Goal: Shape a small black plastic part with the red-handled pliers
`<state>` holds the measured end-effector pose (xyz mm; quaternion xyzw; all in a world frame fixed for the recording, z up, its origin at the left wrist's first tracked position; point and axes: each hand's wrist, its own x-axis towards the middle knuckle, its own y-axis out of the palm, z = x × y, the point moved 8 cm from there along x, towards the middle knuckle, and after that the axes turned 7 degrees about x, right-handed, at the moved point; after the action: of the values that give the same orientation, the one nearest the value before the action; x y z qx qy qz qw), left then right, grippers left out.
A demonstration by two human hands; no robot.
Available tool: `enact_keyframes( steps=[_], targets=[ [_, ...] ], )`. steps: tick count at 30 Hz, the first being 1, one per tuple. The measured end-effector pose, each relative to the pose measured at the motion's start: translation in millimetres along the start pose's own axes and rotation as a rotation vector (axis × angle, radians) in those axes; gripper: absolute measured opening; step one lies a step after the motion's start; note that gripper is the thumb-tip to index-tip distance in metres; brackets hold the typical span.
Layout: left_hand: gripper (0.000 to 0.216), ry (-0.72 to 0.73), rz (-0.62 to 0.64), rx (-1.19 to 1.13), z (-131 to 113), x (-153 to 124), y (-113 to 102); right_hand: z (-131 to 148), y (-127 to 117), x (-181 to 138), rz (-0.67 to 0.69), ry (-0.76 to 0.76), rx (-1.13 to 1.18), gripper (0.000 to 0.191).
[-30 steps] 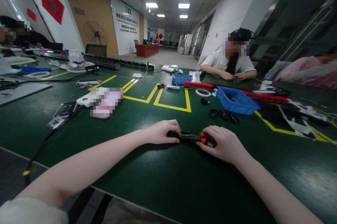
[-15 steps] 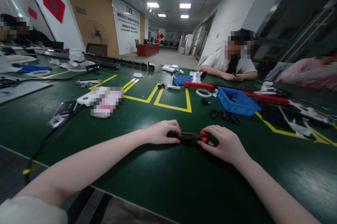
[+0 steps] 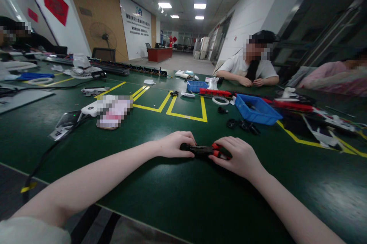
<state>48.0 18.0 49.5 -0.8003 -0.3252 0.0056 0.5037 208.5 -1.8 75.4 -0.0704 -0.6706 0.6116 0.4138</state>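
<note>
My right hand is wrapped round the red handles of a pair of pliers, whose dark jaws point left. My left hand pinches a small black part, its exact kind unclear. The plier jaws reach to the fingertips of the left hand and meet the black part there; fingers hide whether they grip it. Both hands are low over the green table, near its front edge.
A phone and a white device lie to the left with a black cable. Ahead right are a blue bin, several black parts and a white ring. A person sits across the table.
My right hand has shifted a little left with the pliers, bringing their jaws nearer the left hand. The left hand stays nearly in place, still pinching the black part.
</note>
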Motion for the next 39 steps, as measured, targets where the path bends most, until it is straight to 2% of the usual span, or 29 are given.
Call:
enact_keyframes(
  steps=[19, 28, 39],
  targets=[
    [0.019, 0.04, 0.011, -0.075, -1.9, -0.7, -1.0, 1.0, -1.6, -2.5, 0.039, -0.063, -0.022, 0.027],
    [0.026, 0.028, 0.027, -0.069, 0.7, 0.0, 1.8, 0.0, 0.6, -2.3, 0.052, -0.045, 0.003, 0.026],
    [0.02, 0.005, 0.024, -0.049, 3.9, 1.0, 4.2, -1.3, 3.8, -2.4, 0.077, -0.016, 0.029, 0.026]
  ],
)
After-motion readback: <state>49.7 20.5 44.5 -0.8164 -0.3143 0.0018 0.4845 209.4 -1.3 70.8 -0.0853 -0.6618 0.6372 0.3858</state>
